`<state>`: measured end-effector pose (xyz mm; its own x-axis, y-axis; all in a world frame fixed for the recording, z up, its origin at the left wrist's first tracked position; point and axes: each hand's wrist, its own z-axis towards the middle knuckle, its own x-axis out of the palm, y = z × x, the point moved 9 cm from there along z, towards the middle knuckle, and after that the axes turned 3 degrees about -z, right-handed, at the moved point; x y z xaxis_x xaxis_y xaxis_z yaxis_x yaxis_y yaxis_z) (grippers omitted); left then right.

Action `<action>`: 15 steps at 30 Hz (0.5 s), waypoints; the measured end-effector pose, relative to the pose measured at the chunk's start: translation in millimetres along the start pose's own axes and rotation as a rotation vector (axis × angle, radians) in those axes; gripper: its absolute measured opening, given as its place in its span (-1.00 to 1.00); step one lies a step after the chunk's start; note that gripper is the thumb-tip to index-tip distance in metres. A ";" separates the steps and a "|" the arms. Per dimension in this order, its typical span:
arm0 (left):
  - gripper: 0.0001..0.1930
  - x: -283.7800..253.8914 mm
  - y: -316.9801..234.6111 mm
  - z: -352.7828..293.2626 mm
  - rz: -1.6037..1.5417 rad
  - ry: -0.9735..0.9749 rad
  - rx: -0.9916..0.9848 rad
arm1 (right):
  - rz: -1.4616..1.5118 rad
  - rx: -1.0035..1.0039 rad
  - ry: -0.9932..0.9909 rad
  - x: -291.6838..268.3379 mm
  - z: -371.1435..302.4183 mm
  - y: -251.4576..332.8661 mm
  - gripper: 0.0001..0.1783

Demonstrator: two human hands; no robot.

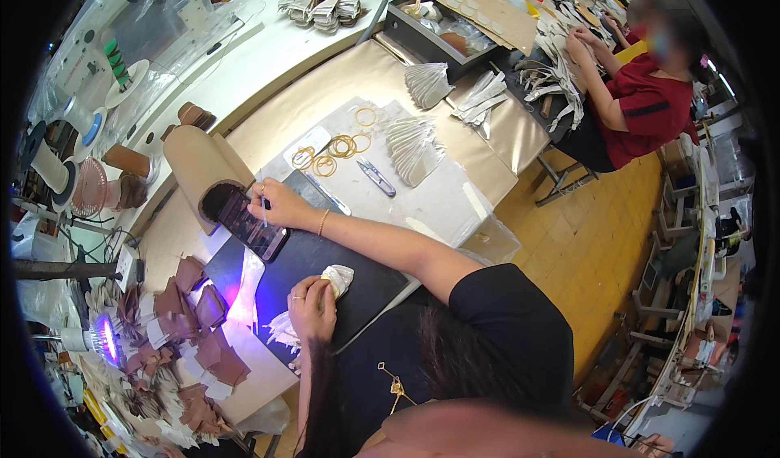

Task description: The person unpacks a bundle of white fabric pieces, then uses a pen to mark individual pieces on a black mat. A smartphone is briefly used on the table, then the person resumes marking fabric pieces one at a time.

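Note:
My left hand [313, 310] is closed around a bundle of white cut pieces [339, 278], whose loose ends fan out on the other side of the fist. It rests over a black mat [357, 271]. My right hand [280, 206] reaches across to a dark phone [250, 229], its fingers at the screen. A thin pale pen-like tool [263, 205] is pinched in those fingers. The phone leans against a tan roll [199, 162]. Beyond my right forearm lie blue thread snips [376, 178], several yellow rubber bands [343, 145] and a slim pen-like stick [327, 193].
Brown and white cut pieces [175, 320] pile at the left beside a lit lamp [103, 340]. Thread spools [57, 162] stand by the machine. White bundles [414, 145] lie farther back, near a grey drawer box [431, 40]. A co-worker in red [650, 105] sorts strips at the right.

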<state>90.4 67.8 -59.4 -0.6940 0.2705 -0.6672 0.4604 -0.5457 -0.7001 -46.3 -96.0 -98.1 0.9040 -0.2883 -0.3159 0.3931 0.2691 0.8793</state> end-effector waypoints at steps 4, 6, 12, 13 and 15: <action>-0.86 -0.6 -0.4 -0.1 -0.005 0.008 -0.003 | -0.026 -0.015 0.009 1.7 1.6 1.4 -0.74; -0.86 -1.2 -1.9 0.3 -0.002 0.006 0.013 | -0.025 -0.010 0.031 3.0 1.7 1.7 -0.74; -0.85 -0.6 -3.6 0.3 0.008 0.001 0.017 | -0.023 -0.018 0.033 1.7 0.7 4.2 -0.73; -0.85 -0.5 -3.3 0.2 0.007 0.002 0.013 | -0.032 -0.017 0.034 2.0 0.8 3.7 -0.73; -0.85 -0.4 -3.1 0.3 0.011 0.006 0.014 | -0.015 -0.033 0.041 2.9 1.4 3.4 -0.73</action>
<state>89.1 69.2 -56.9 -0.6855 0.2688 -0.6767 0.4606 -0.5597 -0.6889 -42.5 -97.1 -95.5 0.9036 -0.2546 -0.3443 0.4118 0.2957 0.8620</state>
